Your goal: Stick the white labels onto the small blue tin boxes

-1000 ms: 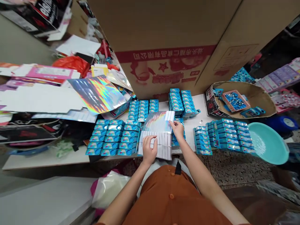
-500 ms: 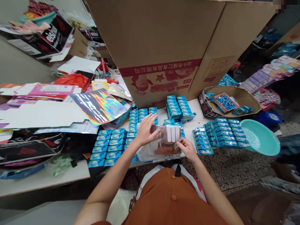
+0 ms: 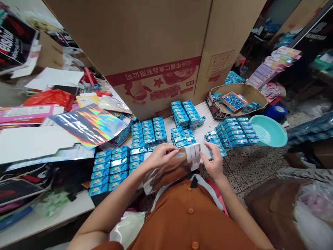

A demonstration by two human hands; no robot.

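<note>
Large cardboard carton (image 3: 145,41) behind a white table (image 3: 204,130) bearing rows of small blue rectangular boxes (image 3: 111,170). A curled iridescent plastic sheet with white paper strips (image 3: 173,166) lies at the table edge, pinched by the left hand (image 3: 161,156); the right hand (image 3: 214,162), fingers half open, touches the strips.

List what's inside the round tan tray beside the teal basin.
The round tan tray holds a pink-rimmed box of small blue items and several blue packets. Whatever lies beneath them is covered, so the tray's floor there cannot be seen.
</note>
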